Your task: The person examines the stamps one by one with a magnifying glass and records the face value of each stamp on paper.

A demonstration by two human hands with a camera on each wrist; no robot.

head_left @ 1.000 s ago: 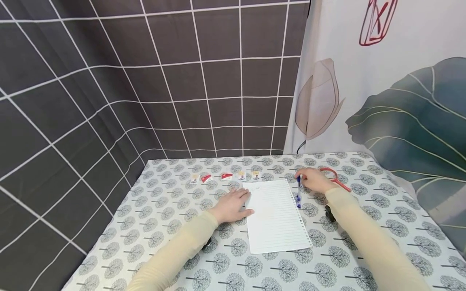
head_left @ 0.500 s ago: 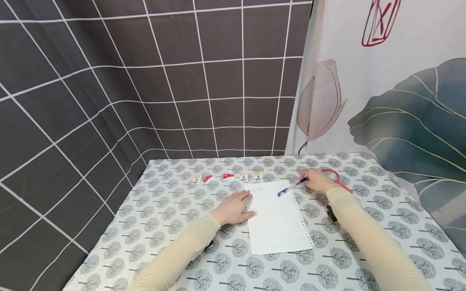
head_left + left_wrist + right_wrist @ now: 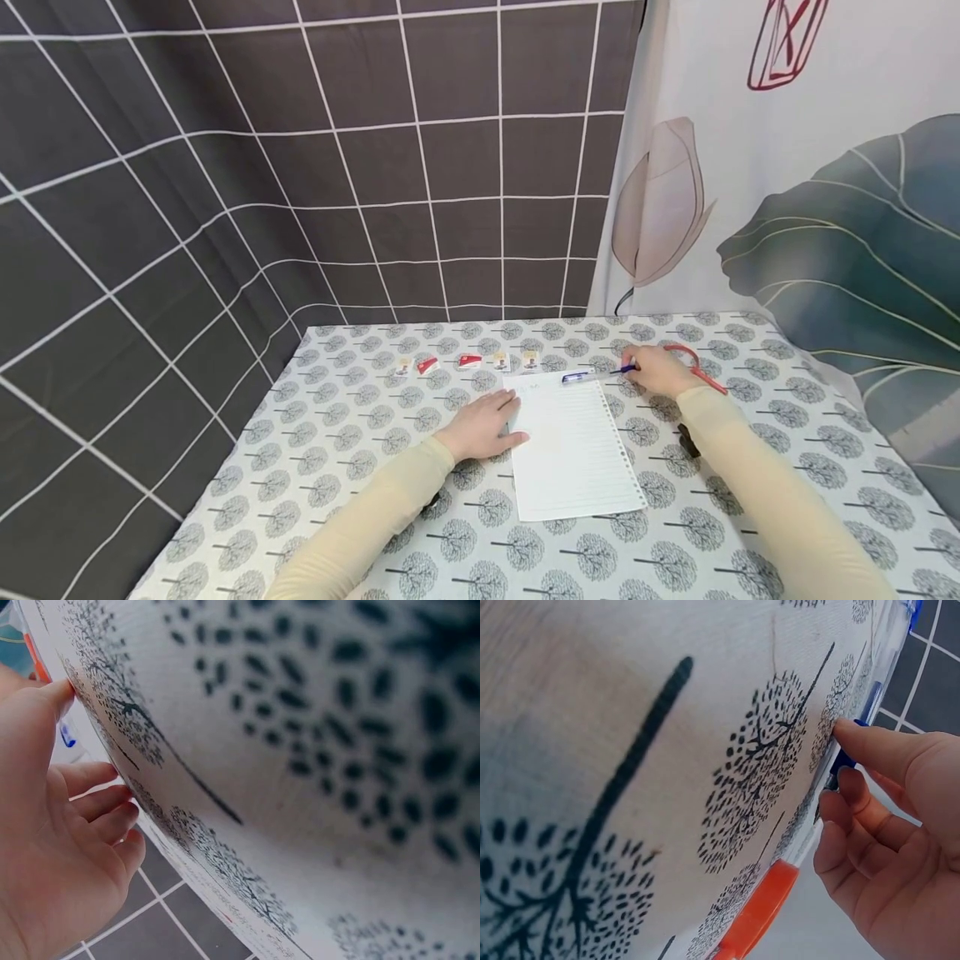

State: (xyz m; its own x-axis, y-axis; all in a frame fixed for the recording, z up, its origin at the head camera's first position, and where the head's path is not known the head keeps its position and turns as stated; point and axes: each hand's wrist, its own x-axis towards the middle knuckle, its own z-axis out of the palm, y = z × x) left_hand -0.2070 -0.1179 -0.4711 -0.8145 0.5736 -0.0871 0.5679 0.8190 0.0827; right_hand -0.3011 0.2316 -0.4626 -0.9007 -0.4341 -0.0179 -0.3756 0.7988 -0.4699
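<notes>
My left hand point(image 3: 480, 427) lies with its fingers on the left edge of a lined sheet of paper point(image 3: 573, 458) with punched holes down its right side. In the left wrist view its fingers are loosely extended. My right hand point(image 3: 656, 369) pinches a clear pen with blue ends point(image 3: 579, 377) just right of the sheet. The pen lies nearly level, its far end reaching left over the sheet's top right corner. Thumb and fingers hold the blue grip point(image 3: 845, 757) in the right wrist view, where the dark writing tip pokes out near the fingertips. Faint marks show near the sheet's top.
Behind the sheet stand or lie several small cards or stickers, some red and white point(image 3: 470, 361), others yellowish point(image 3: 530, 360). A thin red looped object point(image 3: 697, 369) lies beside my right hand. The tree-print tablecloth point(image 3: 360, 517) meets dark checked curtains point(image 3: 450, 167) behind.
The pen has swung from pointing toward me beside the sheet to pointing left across its upper right corner. My right hand has shifted slightly right; my left hand stays on the sheet.
</notes>
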